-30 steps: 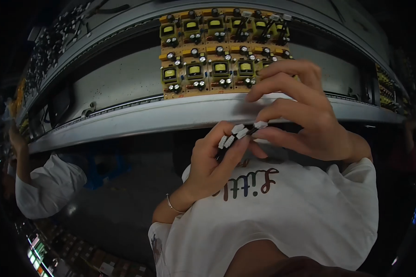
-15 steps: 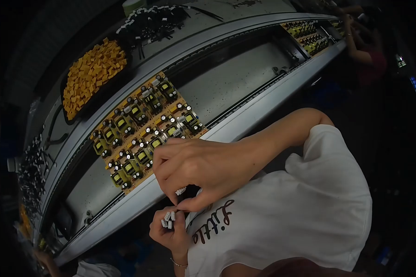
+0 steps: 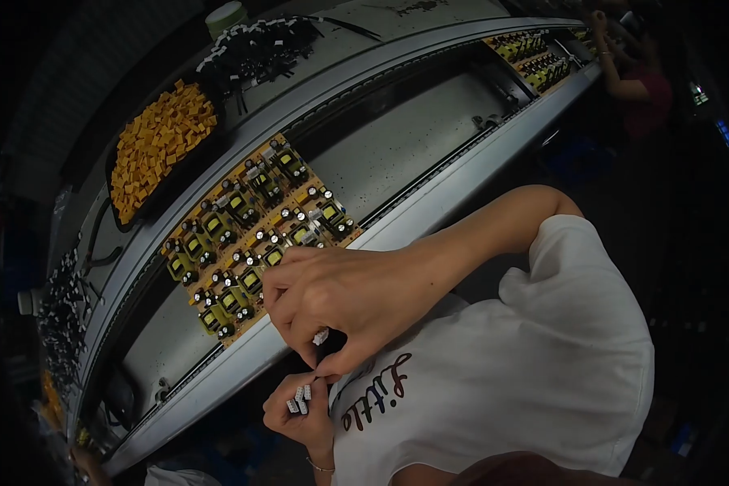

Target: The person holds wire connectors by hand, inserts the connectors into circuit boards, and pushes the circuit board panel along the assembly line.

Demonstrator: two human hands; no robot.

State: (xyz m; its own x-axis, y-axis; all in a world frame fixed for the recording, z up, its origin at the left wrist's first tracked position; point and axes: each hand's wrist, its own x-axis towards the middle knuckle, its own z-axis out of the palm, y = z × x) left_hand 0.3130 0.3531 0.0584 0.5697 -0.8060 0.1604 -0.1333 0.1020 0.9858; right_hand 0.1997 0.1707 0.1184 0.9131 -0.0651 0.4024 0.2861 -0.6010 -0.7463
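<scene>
My left hand, a bracelet at its wrist, is closed around several small white connectors, their pin ends facing up. Just above it, my right hand is curled, with another white connector showing in its palm. The right thumb and fingertips pinch together close against the left hand's fingers; what sits between them is too small to tell. Behind the right hand, a panel of circuit boards with yellow transformers and capacitors lies across the conveyor rails, its near corner partly covered by that hand.
Beyond the conveyor rail stands a black tray of yellow blocks. Piles of black leads with white ends lie behind and at left. A green-lidded tub stands at the back. More boards and another person's arm are far right.
Both hands stay close together and shift slightly downward in view. The right hand's curl has barely changed. The board panel appears slightly lower, with the whole view moving a little.
</scene>
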